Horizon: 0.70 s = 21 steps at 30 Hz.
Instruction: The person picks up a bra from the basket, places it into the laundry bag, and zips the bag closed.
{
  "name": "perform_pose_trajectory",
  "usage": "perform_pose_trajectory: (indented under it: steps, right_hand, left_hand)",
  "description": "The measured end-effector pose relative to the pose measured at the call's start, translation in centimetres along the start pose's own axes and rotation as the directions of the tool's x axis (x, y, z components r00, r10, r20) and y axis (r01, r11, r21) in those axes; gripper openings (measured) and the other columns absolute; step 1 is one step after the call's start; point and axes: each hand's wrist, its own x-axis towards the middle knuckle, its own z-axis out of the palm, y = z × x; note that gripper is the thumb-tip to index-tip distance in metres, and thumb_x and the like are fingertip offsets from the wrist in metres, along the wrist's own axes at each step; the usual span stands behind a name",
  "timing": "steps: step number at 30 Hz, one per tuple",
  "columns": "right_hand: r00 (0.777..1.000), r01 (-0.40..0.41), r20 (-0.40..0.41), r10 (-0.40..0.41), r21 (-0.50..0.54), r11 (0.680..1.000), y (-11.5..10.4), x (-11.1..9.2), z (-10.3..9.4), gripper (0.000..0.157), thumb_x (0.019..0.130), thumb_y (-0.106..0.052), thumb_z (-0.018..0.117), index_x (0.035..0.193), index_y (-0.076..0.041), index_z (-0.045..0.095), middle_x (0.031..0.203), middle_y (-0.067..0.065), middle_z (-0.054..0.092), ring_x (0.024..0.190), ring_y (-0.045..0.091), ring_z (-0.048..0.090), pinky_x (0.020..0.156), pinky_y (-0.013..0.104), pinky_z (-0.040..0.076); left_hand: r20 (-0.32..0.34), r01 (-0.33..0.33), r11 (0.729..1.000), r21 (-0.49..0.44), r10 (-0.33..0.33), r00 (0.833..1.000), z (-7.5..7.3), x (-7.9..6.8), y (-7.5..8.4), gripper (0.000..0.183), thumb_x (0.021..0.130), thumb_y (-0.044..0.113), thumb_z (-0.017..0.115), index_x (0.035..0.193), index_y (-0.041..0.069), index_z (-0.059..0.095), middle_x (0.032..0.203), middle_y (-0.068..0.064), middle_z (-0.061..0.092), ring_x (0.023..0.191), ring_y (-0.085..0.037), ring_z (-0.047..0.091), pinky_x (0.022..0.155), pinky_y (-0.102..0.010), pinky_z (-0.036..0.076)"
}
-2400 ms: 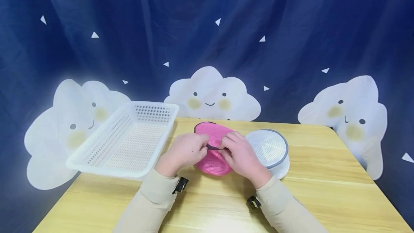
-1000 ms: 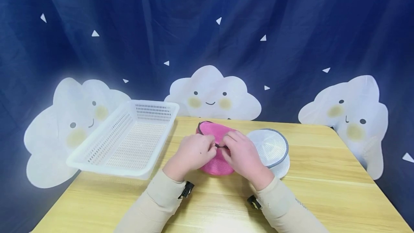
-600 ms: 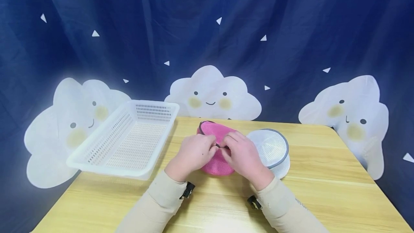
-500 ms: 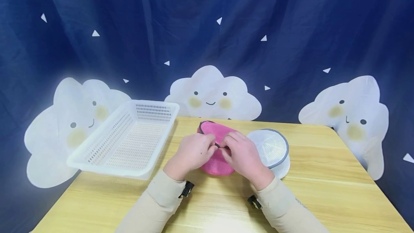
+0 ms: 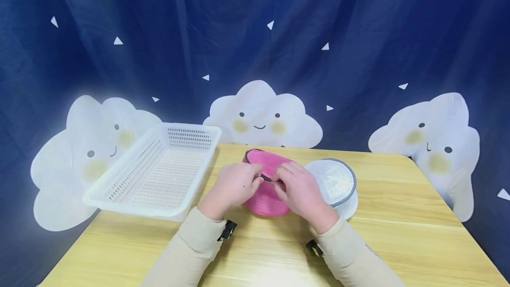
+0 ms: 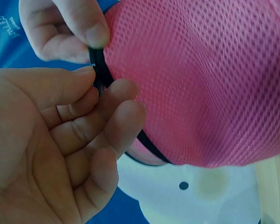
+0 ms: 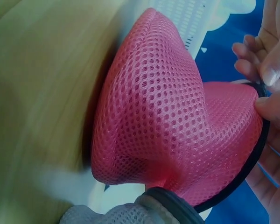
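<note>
A pink mesh laundry bag (image 5: 266, 202) with black edging (image 7: 245, 172) stands on the table between both hands. My left hand (image 5: 233, 185) pinches the black edging with thumb and index finger; in the left wrist view its other fingers curl loosely. Close beside it, my right hand (image 5: 299, 191) pinches the same edging between thumb and fingers. A short stretch of the black edging shows between the two hands. In the right wrist view the bag's mesh side (image 7: 154, 98) bulges and folds inward near the bottom.
A white mesh bag with grey edging (image 5: 332, 183) lies right of the pink bag, behind the right hand. On the left stands a white perforated plastic basket (image 5: 175, 211). The wooden table (image 5: 398, 234) meets a dark blue curtain (image 5: 255, 34) with cloud prints.
The hands drew together along the edging, with the left hand moving right; in the last half second it has shifted slightly back left, baring more edging. The right hand stays nearly still.
</note>
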Motion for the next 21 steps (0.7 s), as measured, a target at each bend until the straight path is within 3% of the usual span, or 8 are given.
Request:
perform_pose_trajectory:
  steps: [4, 9, 21]
  right_hand:
    - [1.0, -0.001, -0.004, 0.001, 0.006, 1.0, 0.3, 0.1, -0.4, 0.019, 0.079, -0.002, 0.076, 0.085, -0.013, 0.061, 0.086, -0.003, 0.065, 0.082, 0.018, 0.06, 0.08, 0.034, 0.054]
    - [1.0, -0.008, -0.013, 0.008, 0.012, 1.0, 0.5, 0.2, -0.6, 0.02, 0.079, -0.002, 0.076, 0.085, -0.013, 0.061, 0.087, -0.003, 0.065, 0.08, 0.017, 0.059, 0.072, 0.032, 0.052]
    - [0.999, -0.052, -0.013, 0.052, -0.007, 0.999, 0.4, 0.1, -0.7, 0.02, 0.081, -0.005, 0.078, 0.088, -0.014, 0.061, 0.087, -0.004, 0.062, 0.081, 0.017, 0.057, 0.071, 0.032, 0.052]
  left_hand:
    - [0.01, 0.024, 1.0, -0.006, -0.024, 1.0, -0.5, 0.0, -0.6, 0.027, 0.095, 0.024, 0.07, 0.076, 0.024, 0.051, 0.061, 0.009, 0.049, 0.059, -0.01, 0.05, 0.054, -0.029, 0.042]
    - [0.013, 0.048, 0.999, -0.006, -0.048, 0.999, -0.9, -0.1, -1.1, 0.025, 0.095, 0.024, 0.071, 0.078, 0.023, 0.052, 0.062, 0.009, 0.05, 0.06, -0.011, 0.051, 0.054, -0.028, 0.042]
    - [0.003, 0.029, 1.0, -0.005, -0.029, 1.0, -0.9, -0.1, -1.1, 0.025, 0.094, 0.025, 0.069, 0.077, 0.024, 0.051, 0.06, 0.009, 0.048, 0.057, -0.011, 0.048, 0.053, -0.03, 0.041]
